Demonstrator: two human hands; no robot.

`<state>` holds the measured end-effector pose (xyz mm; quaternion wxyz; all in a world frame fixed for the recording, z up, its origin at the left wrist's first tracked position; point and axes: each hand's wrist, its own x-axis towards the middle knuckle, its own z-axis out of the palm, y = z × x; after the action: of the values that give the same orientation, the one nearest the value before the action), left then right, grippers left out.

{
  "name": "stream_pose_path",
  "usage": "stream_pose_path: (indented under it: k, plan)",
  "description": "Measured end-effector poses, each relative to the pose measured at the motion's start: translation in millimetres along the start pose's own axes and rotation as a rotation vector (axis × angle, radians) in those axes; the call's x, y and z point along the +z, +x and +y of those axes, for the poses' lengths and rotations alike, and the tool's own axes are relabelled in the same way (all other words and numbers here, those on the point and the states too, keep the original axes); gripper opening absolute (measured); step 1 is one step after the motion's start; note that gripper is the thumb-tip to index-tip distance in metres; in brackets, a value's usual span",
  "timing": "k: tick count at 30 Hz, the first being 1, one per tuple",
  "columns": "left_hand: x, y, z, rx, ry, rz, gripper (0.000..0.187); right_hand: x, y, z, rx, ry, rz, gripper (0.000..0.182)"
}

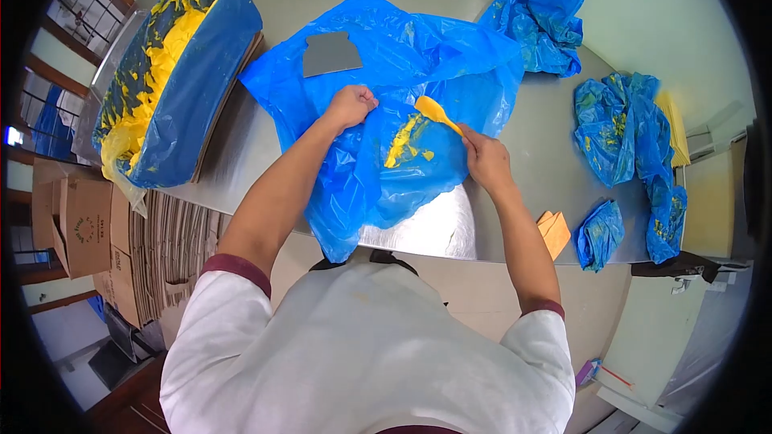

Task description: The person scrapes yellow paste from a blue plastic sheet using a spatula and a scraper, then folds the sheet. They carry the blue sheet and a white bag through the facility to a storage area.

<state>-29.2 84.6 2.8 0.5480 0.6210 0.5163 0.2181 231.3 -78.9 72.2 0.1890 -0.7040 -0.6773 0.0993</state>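
Observation:
A blue plastic sheet [482,88] lies spread and wrinkled on the metal table, with a yellow smear [400,143] on its middle. My right hand [486,159] is closed round the handle of a yellow-coated spatula [433,109], whose blade is just above and right of the smear. My left hand [351,106] is closed at the left part of the sheet, fingertips pinched on what looks like its plastic. Beyond that hand, a dark grey flat piece [331,55] rests on the sheet.
A blue-lined box [186,88] of yellow paste stands at the left. Crumpled blue bags [535,28] [607,128] and a small blue bundle [600,235] lie at the right, near an orange cloth [554,233]. Cardboard boxes [84,221] stand below left.

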Motion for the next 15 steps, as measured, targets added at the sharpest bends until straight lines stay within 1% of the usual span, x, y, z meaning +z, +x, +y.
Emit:
stream_pose_path:
  k: [1, 4, 7, 10, 13, 15]
  plan:
    - [0, -1, -2, 0.002, 0.009, -0.008, 0.010, 3, 2, 0, 0.013, -0.044, -0.019, 0.026]
    - [2, 5, -12, 0.044, 0.073, 0.070, 0.014, 16, -2, 4, -0.085, -0.042, -0.023, 0.030]
    - [2, 7, -16, 0.089, 0.155, 0.073, 0.014, 23, -9, 1, -0.197, -0.059, -0.036, 0.032]
    - [3, 6, -16, 0.084, 0.162, 0.089, 0.014, 16, -17, -8, -0.210, -0.180, -0.082, 0.030]
    - [3, 5, -16, 0.105, 0.172, 0.087, 0.014, 17, -24, -4, -0.284, -0.150, -0.075, 0.031]
    - [3, 3, -15, 0.094, 0.184, 0.081, 0.014, 17, -29, -8, -0.291, -0.145, -0.122, 0.031]
